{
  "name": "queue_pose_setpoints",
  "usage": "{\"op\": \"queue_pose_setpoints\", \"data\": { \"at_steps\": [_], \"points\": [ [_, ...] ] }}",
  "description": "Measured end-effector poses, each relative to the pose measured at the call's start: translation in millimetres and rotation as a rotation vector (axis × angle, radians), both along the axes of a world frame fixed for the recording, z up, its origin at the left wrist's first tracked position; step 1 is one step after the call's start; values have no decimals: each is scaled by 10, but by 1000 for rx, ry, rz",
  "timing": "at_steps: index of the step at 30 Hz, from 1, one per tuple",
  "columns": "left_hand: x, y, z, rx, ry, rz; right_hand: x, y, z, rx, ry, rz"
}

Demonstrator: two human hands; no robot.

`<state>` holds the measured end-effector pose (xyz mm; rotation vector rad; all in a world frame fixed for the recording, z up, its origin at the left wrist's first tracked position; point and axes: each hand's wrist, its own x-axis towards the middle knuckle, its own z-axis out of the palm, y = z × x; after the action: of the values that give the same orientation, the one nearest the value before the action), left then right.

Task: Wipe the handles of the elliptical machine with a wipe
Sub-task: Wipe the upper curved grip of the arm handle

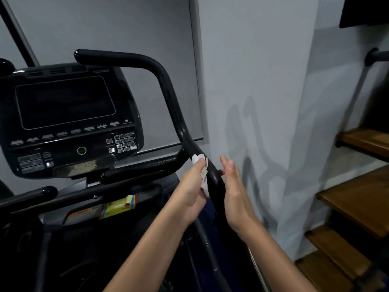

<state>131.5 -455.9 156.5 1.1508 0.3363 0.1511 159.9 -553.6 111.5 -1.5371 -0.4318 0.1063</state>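
Observation:
The elliptical's black right handle (168,89) curves up from the lower middle and bends left at the top. Low on this bar, my left hand (192,186) grips a crumpled white wipe (203,175) and holds it against the bar's left side. My right hand (232,186) is on the bar's right side with its fingers straight and pointing up, close to or touching the bar. The machine's left handle (4,64) shows only as a black knob at the far left edge.
The dark console (65,114) with its screen and keypad stands left of the handle. Shorter black grips (139,171) run below it. A grey wall (263,81) is close on the right, with wooden stair treads (357,199) beyond.

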Motion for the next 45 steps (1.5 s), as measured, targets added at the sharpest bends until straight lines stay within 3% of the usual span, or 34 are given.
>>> {"op": "queue_pose_setpoints", "data": {
  "at_steps": [3,8,13,19,22,28,32,39,45],
  "points": [
    [197,140,52,-74,-21,25,21,12,-18,29,23,5],
    [-28,-37,-79,-37,-24,-43,32,36,-41,57,14,-53],
    [-403,-299,-229,154,-52,-50,41,72,-42,75,-13,-101],
    [70,36,70,-66,52,10,16,97,-11,74,-18,-118],
    [158,84,67,-55,70,81,-4,97,0,79,-8,-113],
    [-193,-229,-183,21,34,3,-32,76,6,53,-26,-128],
    [145,-54,-87,11,-18,57,3,84,-14,54,-16,-128],
    [386,82,-87,397,-63,215,25,69,-3,146,61,-104],
    [159,134,-386,882,-362,133,93,85,-83,84,162,-106]
  ]
}}
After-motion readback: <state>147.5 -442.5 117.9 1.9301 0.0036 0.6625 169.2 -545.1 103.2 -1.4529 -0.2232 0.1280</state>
